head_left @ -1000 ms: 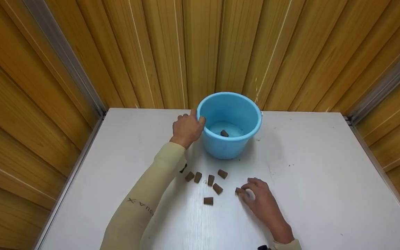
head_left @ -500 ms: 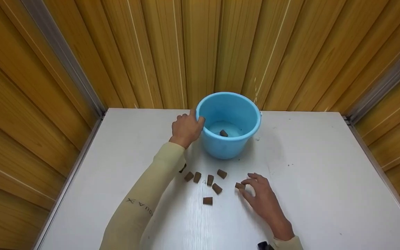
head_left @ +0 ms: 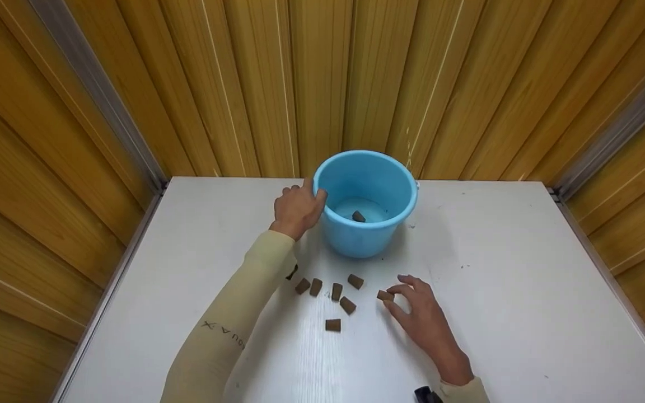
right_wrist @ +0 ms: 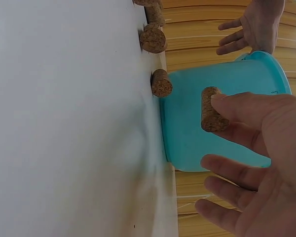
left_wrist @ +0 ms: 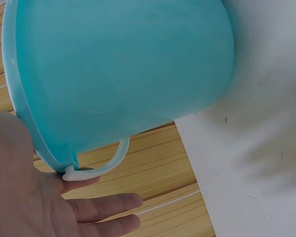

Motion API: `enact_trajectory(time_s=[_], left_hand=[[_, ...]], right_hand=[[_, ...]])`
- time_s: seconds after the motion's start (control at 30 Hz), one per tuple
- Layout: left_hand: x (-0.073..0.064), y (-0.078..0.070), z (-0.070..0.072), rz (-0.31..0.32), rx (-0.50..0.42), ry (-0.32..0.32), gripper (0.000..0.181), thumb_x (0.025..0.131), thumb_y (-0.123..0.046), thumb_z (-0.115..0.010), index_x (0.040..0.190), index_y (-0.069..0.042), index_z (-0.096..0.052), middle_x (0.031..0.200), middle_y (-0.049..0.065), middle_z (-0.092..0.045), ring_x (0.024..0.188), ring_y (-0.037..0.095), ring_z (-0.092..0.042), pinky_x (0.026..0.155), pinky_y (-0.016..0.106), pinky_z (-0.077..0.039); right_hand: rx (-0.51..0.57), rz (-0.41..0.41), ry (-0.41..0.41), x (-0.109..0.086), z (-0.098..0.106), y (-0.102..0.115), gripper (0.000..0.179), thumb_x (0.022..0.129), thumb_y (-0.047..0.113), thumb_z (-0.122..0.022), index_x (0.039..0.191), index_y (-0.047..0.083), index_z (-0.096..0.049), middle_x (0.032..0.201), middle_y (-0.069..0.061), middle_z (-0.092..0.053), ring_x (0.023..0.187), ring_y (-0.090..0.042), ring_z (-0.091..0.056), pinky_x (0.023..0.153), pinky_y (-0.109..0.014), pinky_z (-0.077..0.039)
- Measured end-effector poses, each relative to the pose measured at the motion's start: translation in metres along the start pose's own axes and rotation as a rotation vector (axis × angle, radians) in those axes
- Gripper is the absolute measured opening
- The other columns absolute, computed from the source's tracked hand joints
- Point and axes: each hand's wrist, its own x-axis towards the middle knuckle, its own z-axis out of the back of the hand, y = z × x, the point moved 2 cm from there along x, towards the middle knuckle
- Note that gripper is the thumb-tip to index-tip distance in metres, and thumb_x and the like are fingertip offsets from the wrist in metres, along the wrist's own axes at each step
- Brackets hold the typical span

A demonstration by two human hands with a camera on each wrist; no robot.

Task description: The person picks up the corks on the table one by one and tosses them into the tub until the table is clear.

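A light-blue bucket point(head_left: 359, 240) stands toward the back of the white table. My left hand point(head_left: 297, 210) grips its left rim, thumb over the edge; in the left wrist view, other fingers stretch past the pale bucket handle point(left_wrist: 106, 167). Between thumb and index finger, my right hand point(head_left: 422, 313) pinches a tapered brown cork point(right_wrist: 212, 111), raised off the table in front of the bucket. The remaining right fingers are spread loosely. One cork point(head_left: 358, 216) lies on the bucket floor. Several more corks, among them a near one point(head_left: 333, 325), lie scattered between my arms.
The white table point(head_left: 524, 291) meets wood-patterned panels point(head_left: 322, 84) at the back and sides. Grey metal strips point(head_left: 104, 84) run up the corners. My left sleeve point(head_left: 233, 313) passes just left of the scattered corks. Small dark specks dot the tabletop.
My right hand has lifted the cork off the table and shifted slightly forward with it. The left hand keeps its place on the bucket rim; the head view has tipped slightly.
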Motion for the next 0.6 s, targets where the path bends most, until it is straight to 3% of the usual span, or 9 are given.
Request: enact_trajectory(time_s=[0.37, 0.6], left_hand=[[-0.0006, 0.0026, 0.0039, -0.007, 0.039, -0.008, 0.055, 0.109, -0.04, -0.04, 0.142, -0.002, -0.06, 0.122, 0.019, -0.069, 0.11, 0.035, -0.06, 0.097, 0.055, -0.051], [-0.001, 0.0051, 0.0099, -0.02, 0.077, -0.019, 0.047, 0.109, -0.034, -0.039, 0.131, 0.001, -0.063, 0.111, 0.018, -0.069, 0.104, 0.035, -0.062, 0.093, 0.054, -0.053]], right_hand=[[0.016, -0.013, -0.033, 0.001, -0.0002, 0.0001, 0.019, 0.091, 0.012, -0.085, 0.109, 0.014, -0.078, 0.14, -0.019, -0.062, 0.137, -0.045, -0.052, 0.108, -0.062, -0.046], [0.022, -0.012, -0.027, 0.0043, 0.0008, 0.0012, 0.019, 0.092, 0.014, -0.084, 0.111, 0.014, -0.078, 0.142, -0.02, -0.061, 0.139, -0.044, -0.051, 0.109, -0.062, -0.045]])
